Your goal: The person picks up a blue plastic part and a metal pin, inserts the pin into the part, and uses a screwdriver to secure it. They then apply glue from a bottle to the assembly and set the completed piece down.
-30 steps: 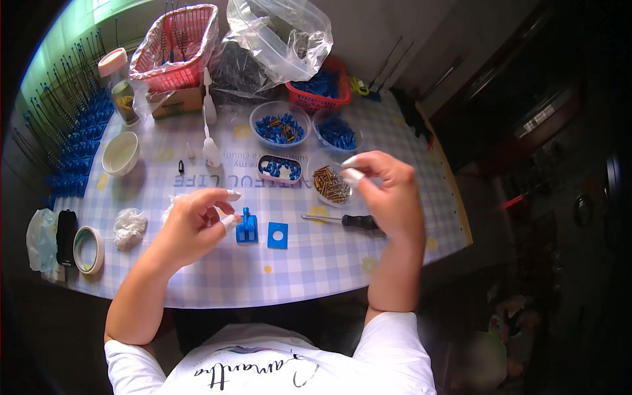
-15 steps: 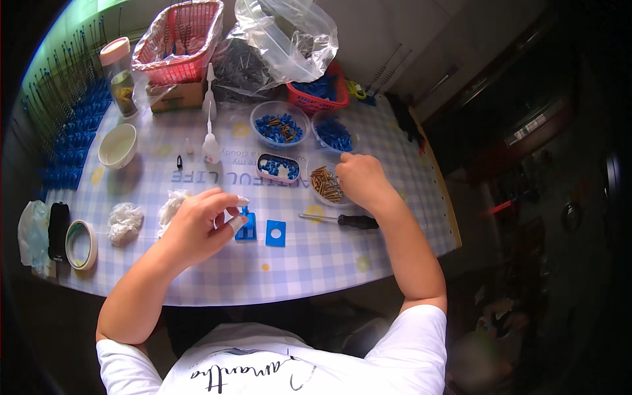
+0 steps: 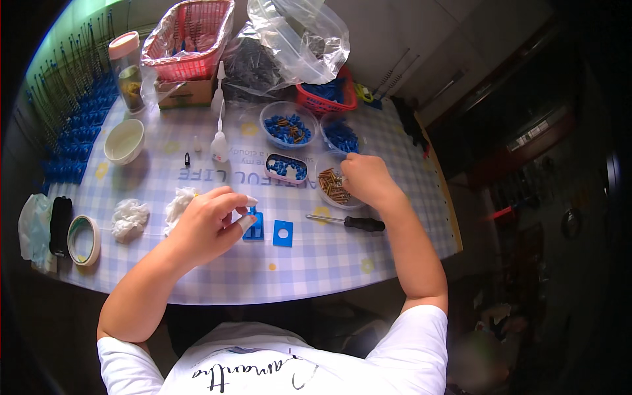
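My left hand [image 3: 214, 224], with white wraps on thumb and forefinger, is closed at the upright piece of a blue plastic part [image 3: 255, 230] that rests on the table. Just right of it lies a flat blue square plate [image 3: 283, 241] with a round hole. My right hand [image 3: 368, 181] reaches over the right rim of a clear bowl [image 3: 322, 199] of brass-coloured screws [image 3: 333, 185]. Its fingers are pinched together, and whatever is between them is hidden. Below that bowl lies a screwdriver [image 3: 363, 224] with a black handle.
Behind are an oval tub [image 3: 286, 179] and round bowls of small blue parts [image 3: 288, 130]. Two white squeeze bottles [image 3: 219, 146], a white bowl [image 3: 124, 142], crumpled tissue [image 3: 130, 219] and a tape roll [image 3: 84, 241] stand left. Red baskets [image 3: 187, 64] and wire-topped blue pieces [image 3: 79, 135] line the back.
The whole table view has shifted slightly to the right. My right hand stays at the screw bowl and my left at the blue part, with little other movement.
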Tool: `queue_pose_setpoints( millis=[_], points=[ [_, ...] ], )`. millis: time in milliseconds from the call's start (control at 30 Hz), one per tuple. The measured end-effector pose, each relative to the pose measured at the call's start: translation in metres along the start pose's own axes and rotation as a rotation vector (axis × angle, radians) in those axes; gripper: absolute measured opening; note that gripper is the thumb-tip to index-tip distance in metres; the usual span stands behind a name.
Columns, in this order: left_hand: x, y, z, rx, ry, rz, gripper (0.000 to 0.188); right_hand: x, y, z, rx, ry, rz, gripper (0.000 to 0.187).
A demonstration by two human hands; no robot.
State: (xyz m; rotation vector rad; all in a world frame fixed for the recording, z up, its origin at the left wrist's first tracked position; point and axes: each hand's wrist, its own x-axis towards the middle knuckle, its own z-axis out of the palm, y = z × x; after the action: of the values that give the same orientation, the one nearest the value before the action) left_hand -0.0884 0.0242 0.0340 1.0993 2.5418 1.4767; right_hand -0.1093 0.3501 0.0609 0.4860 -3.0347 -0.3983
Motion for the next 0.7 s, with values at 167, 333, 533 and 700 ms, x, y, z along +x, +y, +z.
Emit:
queue_pose_setpoints(
  millis=[167,333,533,700],
  points=[
    [-0.001,-0.005,0.001,-0.013,0.039,0.024,0.02,-0.011,-0.003,-0.022,0.283,0.138,0.04,0.012],
    [-0.002,-0.01,0.01,-0.138,0.094,0.005,0.02,-0.017,-0.043,-0.036,1.174,0.187,-0.047,0.015],
    [-0.001,-0.004,0.014,-0.133,0.294,0.295,0.028,-0.005,-0.102,-0.02,1.841,-0.023,-0.059,0.012],
    [-0.002,-0.008,0.012,-0.061,0.327,0.346,0.023,0.003,-0.115,-0.009,2.066,-0.112,-0.049,0.018]
  ],
)
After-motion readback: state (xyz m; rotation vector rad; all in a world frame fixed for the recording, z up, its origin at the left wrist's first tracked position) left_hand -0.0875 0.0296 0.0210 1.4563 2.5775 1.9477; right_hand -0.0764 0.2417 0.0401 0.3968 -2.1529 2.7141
